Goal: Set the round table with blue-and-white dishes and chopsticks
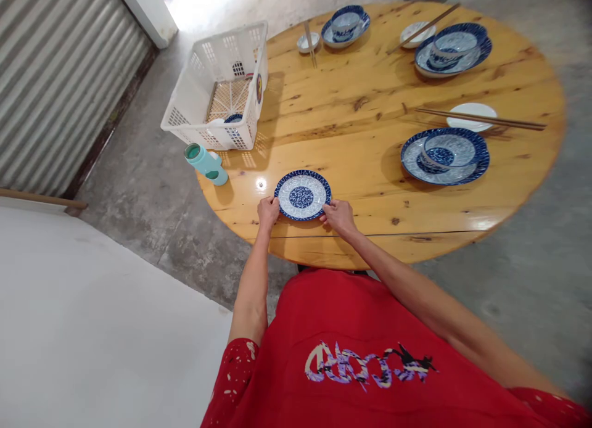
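A blue-and-white patterned plate (303, 195) is at the near side of the round wooden table (342, 132). My left hand (268, 212) grips its left rim, the fingers closed on the edge. On the opposite rim, my right hand (338, 216) pinches the lower right edge. The plate's face is up with nothing on it. Whether its underside rests fully on the wood, I cannot tell.
A white plastic crate (185, 101) with some dishes inside stands at the table's left edge. Near it is a turquoise bottle (207, 164). Around the right and far sides are bowls on plates (411, 153), small white saucers (472, 115) and chopsticks (518, 124).
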`<act>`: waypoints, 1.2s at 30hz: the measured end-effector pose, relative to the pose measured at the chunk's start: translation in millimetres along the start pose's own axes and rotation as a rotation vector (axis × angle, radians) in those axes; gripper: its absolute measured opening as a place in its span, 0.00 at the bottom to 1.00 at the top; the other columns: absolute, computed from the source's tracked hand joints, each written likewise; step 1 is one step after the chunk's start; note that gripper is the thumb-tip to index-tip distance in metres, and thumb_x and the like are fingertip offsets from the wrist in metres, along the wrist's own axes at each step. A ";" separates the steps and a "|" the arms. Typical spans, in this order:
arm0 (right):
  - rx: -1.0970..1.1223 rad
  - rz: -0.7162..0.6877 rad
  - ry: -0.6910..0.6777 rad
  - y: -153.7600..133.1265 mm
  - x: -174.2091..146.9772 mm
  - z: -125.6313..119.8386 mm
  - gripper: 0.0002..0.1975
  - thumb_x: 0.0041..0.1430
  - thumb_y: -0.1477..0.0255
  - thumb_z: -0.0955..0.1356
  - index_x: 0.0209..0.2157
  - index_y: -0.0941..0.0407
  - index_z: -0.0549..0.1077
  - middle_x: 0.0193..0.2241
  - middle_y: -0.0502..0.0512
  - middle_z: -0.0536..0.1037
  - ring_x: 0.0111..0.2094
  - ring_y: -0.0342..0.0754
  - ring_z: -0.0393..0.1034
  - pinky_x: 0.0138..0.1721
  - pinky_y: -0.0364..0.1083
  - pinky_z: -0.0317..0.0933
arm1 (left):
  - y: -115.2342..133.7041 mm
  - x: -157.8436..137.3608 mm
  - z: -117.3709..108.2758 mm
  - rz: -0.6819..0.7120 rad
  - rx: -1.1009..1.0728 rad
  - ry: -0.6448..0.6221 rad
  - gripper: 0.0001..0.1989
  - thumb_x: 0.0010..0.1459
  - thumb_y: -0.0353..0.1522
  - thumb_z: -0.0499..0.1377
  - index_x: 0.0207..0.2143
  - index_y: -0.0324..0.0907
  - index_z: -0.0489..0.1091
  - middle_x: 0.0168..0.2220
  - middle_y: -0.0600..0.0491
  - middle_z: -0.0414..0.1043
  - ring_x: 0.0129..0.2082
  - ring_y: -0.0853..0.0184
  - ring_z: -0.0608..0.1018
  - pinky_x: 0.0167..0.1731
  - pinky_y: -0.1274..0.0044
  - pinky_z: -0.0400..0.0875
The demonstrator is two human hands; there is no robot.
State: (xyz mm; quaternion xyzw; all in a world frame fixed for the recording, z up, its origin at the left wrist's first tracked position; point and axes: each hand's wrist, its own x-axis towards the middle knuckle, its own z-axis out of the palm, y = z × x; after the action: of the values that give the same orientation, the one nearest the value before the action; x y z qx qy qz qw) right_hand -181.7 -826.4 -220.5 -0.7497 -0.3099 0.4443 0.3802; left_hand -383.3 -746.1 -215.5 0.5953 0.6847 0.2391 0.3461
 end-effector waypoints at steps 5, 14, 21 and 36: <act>0.005 -0.006 -0.009 2.0 0.3 0.2 0.09 0.58 0.76 0.67 0.23 0.56 0.69 0.15 0.51 0.74 0.13 0.43 0.67 0.15 0.38 0.57 | 0.8 -1.3 0.3 0.003 0.037 0.009 0.14 0.58 0.35 0.53 0.19 0.44 0.60 0.20 0.55 0.62 0.30 0.64 0.72 0.30 0.79 0.63; -0.011 -0.013 -0.026 4.5 2.6 2.1 0.10 0.60 0.75 0.66 0.24 0.56 0.69 0.15 0.51 0.75 0.15 0.44 0.69 0.17 0.38 0.60 | 5.2 -3.8 -3.5 0.011 0.094 0.022 0.17 0.59 0.33 0.53 0.17 0.44 0.57 0.19 0.56 0.59 0.27 0.67 0.67 0.29 0.78 0.56; -0.046 -0.011 -0.029 -0.4 3.1 1.7 0.11 0.60 0.75 0.65 0.23 0.56 0.71 0.14 0.51 0.75 0.13 0.44 0.67 0.16 0.38 0.57 | 6.3 -4.0 -5.3 0.014 0.076 0.036 0.17 0.58 0.33 0.53 0.16 0.44 0.57 0.18 0.56 0.58 0.25 0.67 0.67 0.28 0.78 0.54; -0.027 -0.012 -0.047 1.4 3.2 2.7 0.10 0.60 0.74 0.66 0.24 0.56 0.70 0.14 0.50 0.74 0.13 0.43 0.66 0.15 0.37 0.56 | 0.0 -0.9 -2.5 -0.006 0.037 0.027 0.14 0.58 0.35 0.53 0.19 0.44 0.64 0.20 0.54 0.64 0.30 0.63 0.74 0.30 0.79 0.64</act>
State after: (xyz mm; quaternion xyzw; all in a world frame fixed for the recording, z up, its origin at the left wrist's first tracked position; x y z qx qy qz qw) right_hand -182.7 -823.8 -223.9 -0.7422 -0.3292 0.4554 0.3651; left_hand -385.2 -746.8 -213.7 0.5963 0.6953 0.2332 0.3264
